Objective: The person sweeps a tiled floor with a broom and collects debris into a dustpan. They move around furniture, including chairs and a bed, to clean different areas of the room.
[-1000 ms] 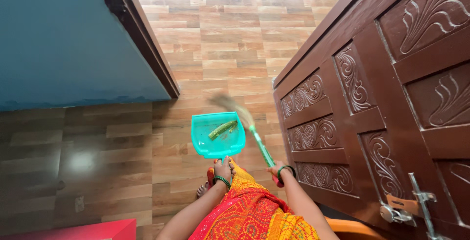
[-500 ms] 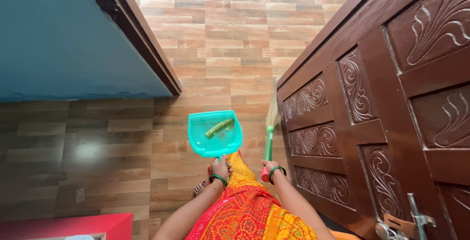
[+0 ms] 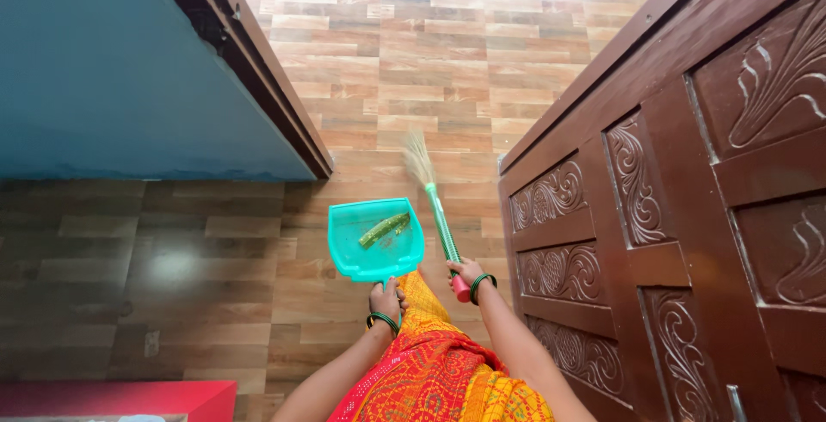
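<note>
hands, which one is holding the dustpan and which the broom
The left hand grips the handle of the turquoise dustpan, which has a green strip lying in it. The right hand holds the green-handled broom, bristles pointing away.

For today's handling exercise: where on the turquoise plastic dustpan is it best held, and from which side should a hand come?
Grip the turquoise plastic dustpan by its short handle at the near edge, coming from behind, as the left hand does. The open lip faces away, so this probably keeps the green vegetable scrap from sliding out. The right hand holds the green-handled broom.
</note>
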